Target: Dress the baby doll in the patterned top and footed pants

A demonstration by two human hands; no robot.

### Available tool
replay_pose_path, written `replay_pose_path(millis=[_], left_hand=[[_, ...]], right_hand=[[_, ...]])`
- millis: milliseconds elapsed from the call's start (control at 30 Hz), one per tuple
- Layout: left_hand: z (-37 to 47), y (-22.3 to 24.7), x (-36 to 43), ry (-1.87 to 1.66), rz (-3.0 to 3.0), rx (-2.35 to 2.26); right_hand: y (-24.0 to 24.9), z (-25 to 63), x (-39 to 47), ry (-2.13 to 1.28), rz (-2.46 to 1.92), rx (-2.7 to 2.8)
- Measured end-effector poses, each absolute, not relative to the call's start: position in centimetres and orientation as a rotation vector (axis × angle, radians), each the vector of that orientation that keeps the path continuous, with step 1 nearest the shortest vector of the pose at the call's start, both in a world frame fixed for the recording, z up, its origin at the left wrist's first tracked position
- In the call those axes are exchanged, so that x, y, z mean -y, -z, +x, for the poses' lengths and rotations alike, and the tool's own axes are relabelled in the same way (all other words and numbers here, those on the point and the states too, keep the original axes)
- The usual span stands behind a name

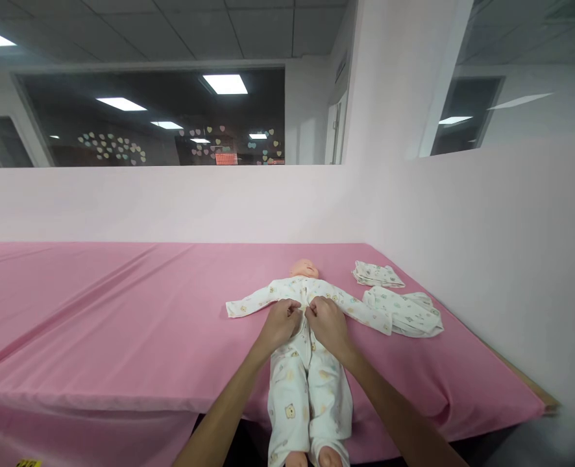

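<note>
A baby doll point(305, 267) lies on its back on the pink-covered table, head away from me and feet at the near edge. It wears a white patterned long-sleeved top point(263, 298) and matching white trousers point(290, 389). Over the chest, my left hand point(283, 323) pinches the top's front near the middle. Just to its right, my right hand point(325, 324) is also closed on the front of the top, fingertips close to the left ones. The cloth between the fingertips is small, and any fastener there is hidden. Both sleeves stretch out sideways.
Folded white patterned cloth point(378, 274) lies at the back right of the pink table cover point(122, 324). A second folded white garment point(407, 312) sits in front of it, touching or close to the doll's right-hand sleeve. White walls with windows bound the back and right.
</note>
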State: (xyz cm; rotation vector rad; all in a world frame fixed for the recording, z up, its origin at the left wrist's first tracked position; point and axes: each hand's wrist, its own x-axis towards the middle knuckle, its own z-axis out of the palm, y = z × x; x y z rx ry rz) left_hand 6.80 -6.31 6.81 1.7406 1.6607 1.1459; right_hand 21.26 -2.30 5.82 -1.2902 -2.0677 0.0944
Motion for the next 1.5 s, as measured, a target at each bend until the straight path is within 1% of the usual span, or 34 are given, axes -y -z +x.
replay_pose_path(millis=[167,333,567,667,767,933,1067,1133,1233,1367,1500], left_hand=[[7.2,-6.5,5.5,-0.987,1.979,-1.759],[7.7,-6.2,5.5,-0.909,1.998,-1.892],[8.9,-7.8,5.2,-0.677,2.115,-2.171],[9.5,-9.0,3.3,-0.587,2.163,-2.239],[9.2,-9.8,1.3,-0.475,2.178,-2.201],[7.7,-10.1,-0.9,-0.398,2.155,-2.143],[5.6,-9.8,-1.8,-0.451,2.054,-2.192],[3.3,-9.5,-1.9,-0.506,1.942,-2.269],[-1.4,-8.1,-1.4,-0.568,1.690,-2.459],[-6.5,-5.2,-0.3,-0.530,1.530,-2.550],[-6.4,-3.4,-0.6,-0.541,1.541,-2.591]], right_hand=[[-6.7,22.1,1.8,-0.373,-1.240,2.022],[-7.9,24.6,1.1,-0.420,-1.262,1.844],[-9.4,32.5,-3.1,-0.484,-1.475,1.522],[-8.3,35.7,-5.0,-0.470,-1.625,1.391],[-6.2,37.9,-5.6,-0.404,-1.764,1.335],[-3.3,39.0,-5.1,-0.359,-1.929,1.405],[-3.6,37.8,-5.5,-0.268,-1.950,1.512],[-4.4,36.2,-5.7,-0.108,-1.900,1.591],[-6.2,32.4,-5.7,0.093,-1.686,1.803],[-8.5,24.4,-5.6,0.131,-1.442,2.219],[-9.3,16.3,-6.0,0.072,-1.194,2.551]])
